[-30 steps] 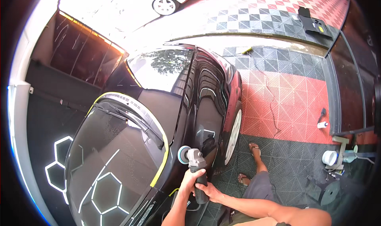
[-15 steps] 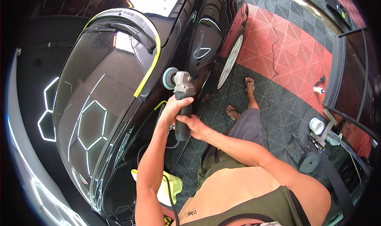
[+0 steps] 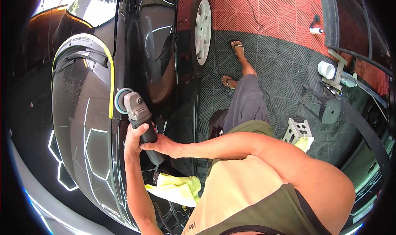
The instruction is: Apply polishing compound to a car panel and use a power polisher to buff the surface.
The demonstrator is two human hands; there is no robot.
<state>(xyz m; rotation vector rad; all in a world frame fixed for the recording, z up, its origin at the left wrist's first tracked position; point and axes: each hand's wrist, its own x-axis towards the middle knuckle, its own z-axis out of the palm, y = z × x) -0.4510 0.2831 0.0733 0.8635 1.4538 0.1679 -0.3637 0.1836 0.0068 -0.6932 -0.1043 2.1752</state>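
Both my hands grip a polisher [image 3: 139, 113] with a grey head and a black body. My left hand [image 3: 134, 138] wraps around its neck, with the thumb on top. My right hand [image 3: 164, 146] holds the black body just behind. The round blue-edged pad [image 3: 121, 100] faces the black car [image 3: 154, 66], right beside the yellow tape [image 3: 110, 78] along the windshield edge. Whether the pad touches the paint cannot be told. Droplets and hexagonal light reflections show on the windshield [image 3: 78, 115].
A yellow cloth [image 3: 175, 189] lies close to my left forearm. The car's wheel [image 3: 203, 32] stands ahead. To the right are a grey perforated block [image 3: 298, 129], a white tub [image 3: 326, 70] and a white bottle [image 3: 316, 30] on black-and-red floor tiles [image 3: 264, 55].
The view has shifted, so the car sits further left. Held in both hands, the polisher has come closer to the tape's near end and is tilted differently. The grey block has come into view.
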